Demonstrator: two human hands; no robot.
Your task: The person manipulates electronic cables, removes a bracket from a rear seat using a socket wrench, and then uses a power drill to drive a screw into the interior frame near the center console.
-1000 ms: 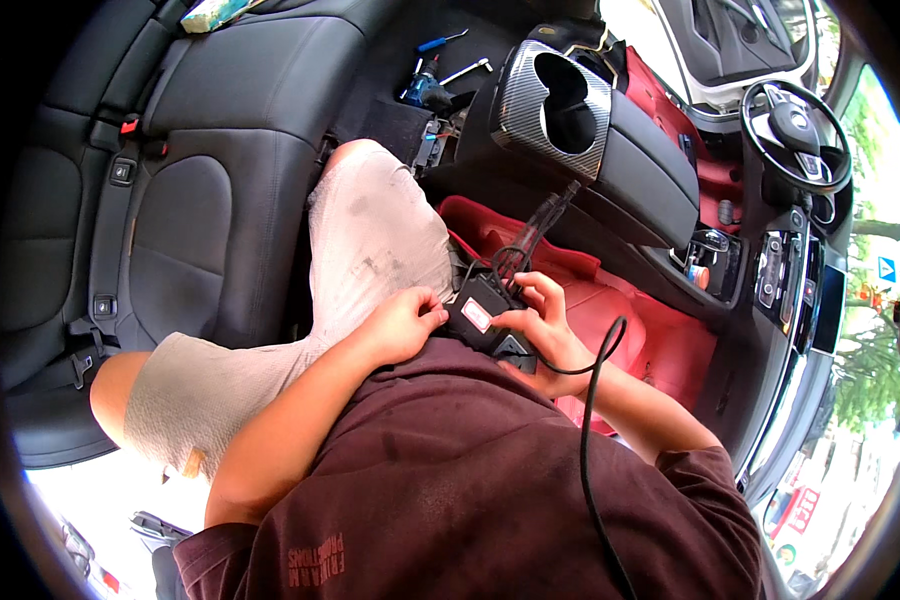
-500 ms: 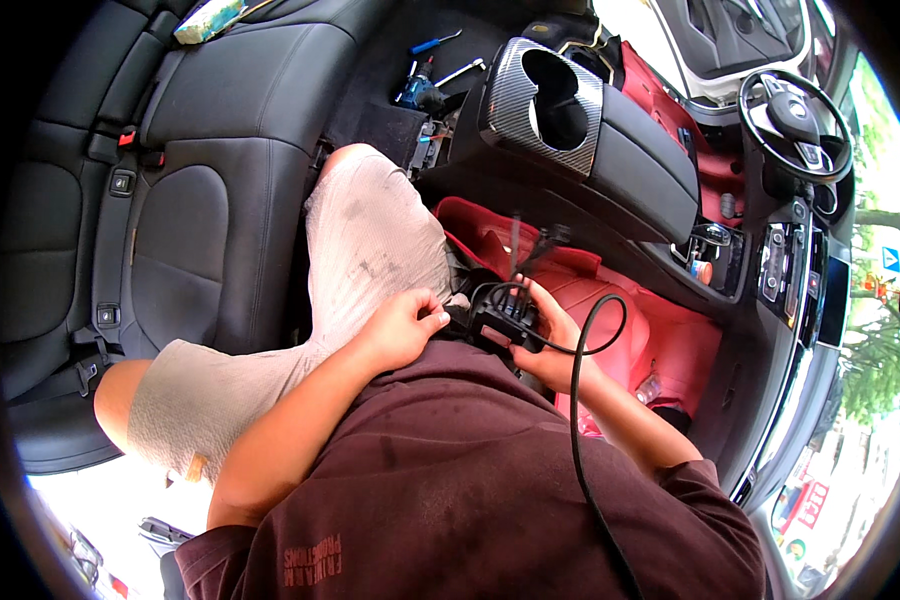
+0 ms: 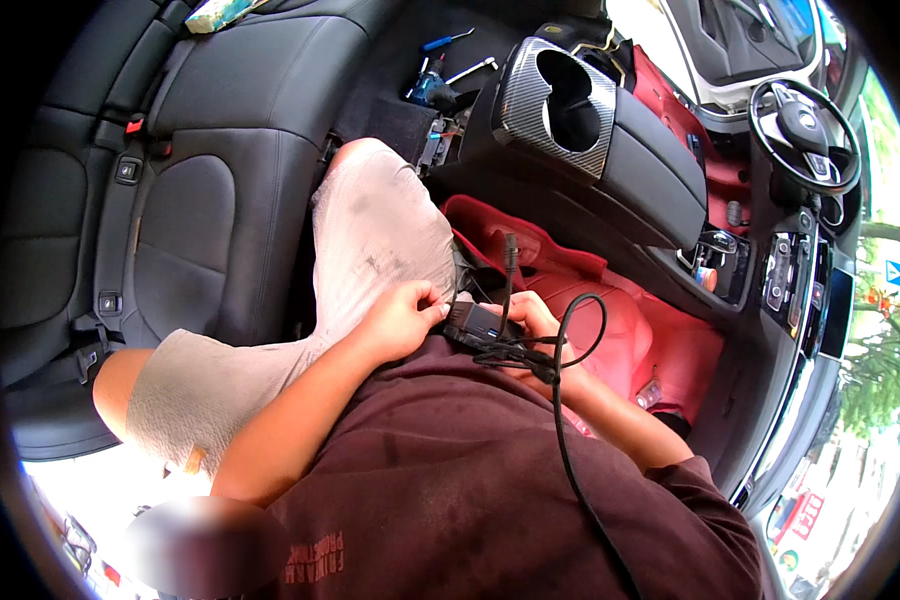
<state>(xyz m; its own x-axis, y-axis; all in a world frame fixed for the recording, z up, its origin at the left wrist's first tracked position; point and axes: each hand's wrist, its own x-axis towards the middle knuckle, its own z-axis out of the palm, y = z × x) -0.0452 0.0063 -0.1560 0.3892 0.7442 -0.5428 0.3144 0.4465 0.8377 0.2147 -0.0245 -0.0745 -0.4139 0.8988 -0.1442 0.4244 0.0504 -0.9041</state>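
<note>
A small black electronic box (image 3: 473,322) with cables attached sits in front of my waist, above my lap. My right hand (image 3: 537,318) is closed around its right end, fingers on the far side. From there a black cable (image 3: 567,440) loops up and runs down over my dark shirt. A thick black plug end (image 3: 510,258) stands upright beside the box. My left hand (image 3: 405,322) is closed, thumb and fingertips together at the box's left end. Whatever lies between those fingertips is too small to make out.
Black rear seats (image 3: 215,90) lie to the left. A centre console with cup holders (image 3: 570,100) stands ahead, with a red front seat (image 3: 580,290) to the right. On the dark floor are a blue-handled tool (image 3: 440,43), a power drill (image 3: 430,85) and a ratchet wrench (image 3: 470,70).
The box has turned in my right hand, and its flat face now shows. The loose cable ends, blurred before, have swung and settled. My left hand stays nearly in place beside the box.
</note>
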